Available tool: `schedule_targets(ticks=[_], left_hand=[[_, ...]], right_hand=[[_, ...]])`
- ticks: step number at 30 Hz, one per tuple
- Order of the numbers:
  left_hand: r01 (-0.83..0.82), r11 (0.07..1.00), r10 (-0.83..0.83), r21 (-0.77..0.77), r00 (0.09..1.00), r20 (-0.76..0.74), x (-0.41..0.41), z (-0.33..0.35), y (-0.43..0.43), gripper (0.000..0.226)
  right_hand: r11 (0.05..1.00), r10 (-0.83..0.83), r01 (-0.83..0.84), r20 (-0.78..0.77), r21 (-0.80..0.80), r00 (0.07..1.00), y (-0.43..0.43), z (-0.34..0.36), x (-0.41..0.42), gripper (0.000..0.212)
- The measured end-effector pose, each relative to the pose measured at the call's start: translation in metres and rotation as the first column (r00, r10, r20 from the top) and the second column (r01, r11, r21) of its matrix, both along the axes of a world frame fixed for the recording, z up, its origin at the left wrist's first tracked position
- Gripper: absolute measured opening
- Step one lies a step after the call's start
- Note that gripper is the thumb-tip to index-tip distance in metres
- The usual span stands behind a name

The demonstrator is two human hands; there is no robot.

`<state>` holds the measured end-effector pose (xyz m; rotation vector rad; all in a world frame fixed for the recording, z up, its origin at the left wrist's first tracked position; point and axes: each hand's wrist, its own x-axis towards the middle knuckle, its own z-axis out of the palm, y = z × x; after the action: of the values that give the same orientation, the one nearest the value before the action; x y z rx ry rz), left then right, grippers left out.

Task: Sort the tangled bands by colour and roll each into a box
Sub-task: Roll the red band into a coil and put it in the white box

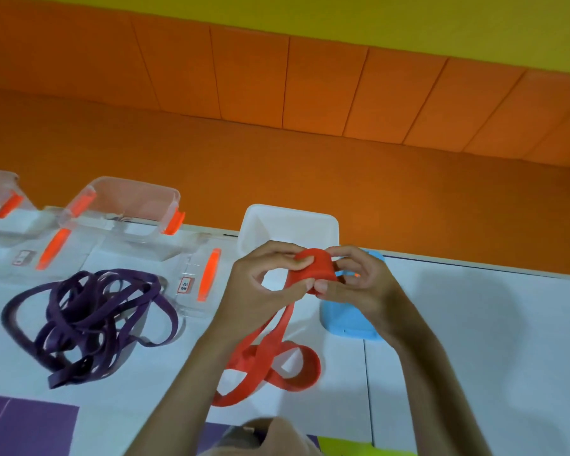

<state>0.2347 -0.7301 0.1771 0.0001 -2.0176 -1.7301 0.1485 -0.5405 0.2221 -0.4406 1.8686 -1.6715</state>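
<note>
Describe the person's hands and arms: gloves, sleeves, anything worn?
No gloves on left hand or right hand; no rings or watch visible. The forearms are bare, with no sleeve showing down to the frame's bottom edge.

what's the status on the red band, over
Left hand and right hand both grip the red band, part rolled, tail loose on the table. Purple bands tangled to the left. White box just behind, nothing in the way.
</note>
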Motion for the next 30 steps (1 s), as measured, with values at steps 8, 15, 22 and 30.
schedule_targets(ticks=[8, 15, 22, 30], left_hand=[[0.238, 0.964, -0.257, 0.118, 0.947, 0.193, 0.013, -0.007, -0.052, 0.039], [0.039, 0.959, -0.028, 0.281, 0.999, -0.043, 0.026, -0.006, -0.055, 0.036], [0.185, 0.944, -0.197, 0.271, 0.98, 0.015, 0.045, -0.014, -0.083, 0.037], [0.132, 0.99, -0.136, 0.054, 0.988, 0.073, 0.046, -0.013, -0.076, 0.039]], right_hand=[[0.993, -0.104, 0.112, 0.253, -0.021, 0.962, -0.042, -0.015, 0.031, 0.05], [0.882, -0.016, 0.247, 0.499, -0.401, 0.866, -0.074, -0.033, 0.063, 0.054], [0.918, -0.081, 0.219, 0.383, -0.33, 0.92, -0.082, -0.036, 0.077, 0.049], [0.996, -0.077, 0.079, -0.042, 0.041, 0.996, -0.062, -0.015, 0.064, 0.054]])
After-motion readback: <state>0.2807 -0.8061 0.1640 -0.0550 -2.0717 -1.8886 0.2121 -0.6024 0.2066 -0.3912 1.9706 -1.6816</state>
